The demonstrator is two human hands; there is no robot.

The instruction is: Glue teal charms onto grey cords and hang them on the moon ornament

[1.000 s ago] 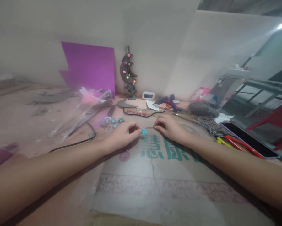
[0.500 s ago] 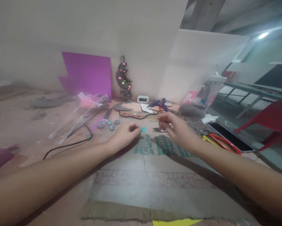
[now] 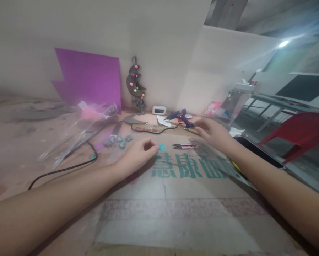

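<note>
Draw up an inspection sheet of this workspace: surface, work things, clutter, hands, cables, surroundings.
Surface: tabletop bearing a cardboard sheet printed with green characters.
Work things: small turquoise piece at the left fingertips; thread snips lying between the hands; glue gun farther back.
Clutter: heart-shaped pieces, clear plastic packaging, smartphone.
Hands: left hand with fingers pinched on the turquoise piece; right hand beside the glue gun's handle, contact unclear.
Cables: black cable curving across the tabletop's left side; black cord in front of the clock.
Surroundings: wall, purple sheet, crescent ornament, digital clock, red chair.
</note>
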